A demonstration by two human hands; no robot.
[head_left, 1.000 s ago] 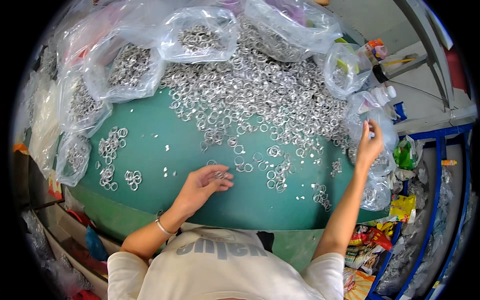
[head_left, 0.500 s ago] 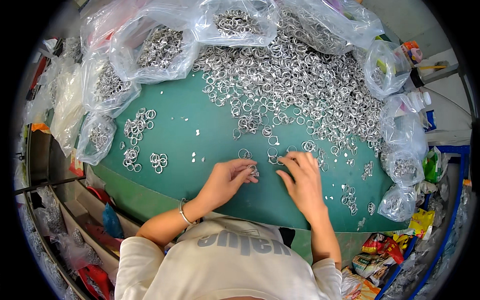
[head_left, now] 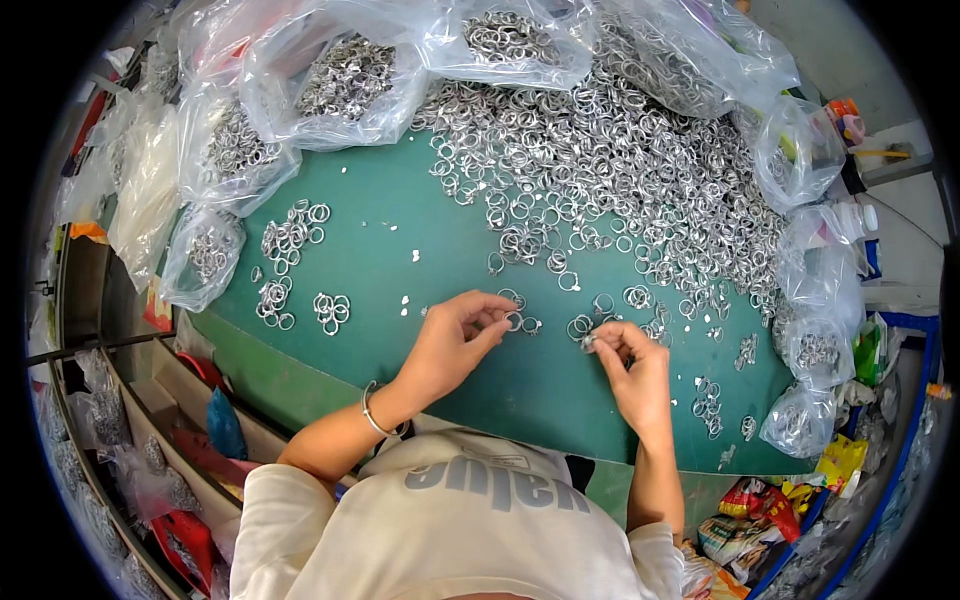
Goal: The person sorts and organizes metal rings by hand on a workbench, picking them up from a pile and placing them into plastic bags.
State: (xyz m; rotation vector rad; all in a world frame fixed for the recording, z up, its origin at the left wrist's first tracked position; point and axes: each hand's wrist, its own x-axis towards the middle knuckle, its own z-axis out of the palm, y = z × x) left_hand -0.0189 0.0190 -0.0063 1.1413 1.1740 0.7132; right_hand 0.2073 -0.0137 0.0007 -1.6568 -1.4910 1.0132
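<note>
Silver metal rings lie scattered over a green tabletop (head_left: 400, 190). My left hand (head_left: 450, 345), a bracelet on its wrist, has its thumb and forefinger bent and apart beside a few rings (head_left: 530, 325) on the table; its other fingers are partly hidden. To the right, my right hand (head_left: 637, 380) pinches a small ring (head_left: 588, 344) between thumb and fingertips, close to another ring (head_left: 578, 328) on the tabletop. More loose rings (head_left: 640, 297) lie just beyond that hand.
A large heap of rings (head_left: 640, 170) covers the far right. Clear plastic bags of rings (head_left: 350, 85) line the back and both sides. Small ring groups lie at left (head_left: 332, 312) and right (head_left: 707, 408). Shelving (head_left: 130, 390) stands at left; colourful packets (head_left: 760, 500) are at lower right.
The ring in my left fingers now appears set down among others there. My right hand has moved right and closed on a ring. The whole view has shifted slightly.
</note>
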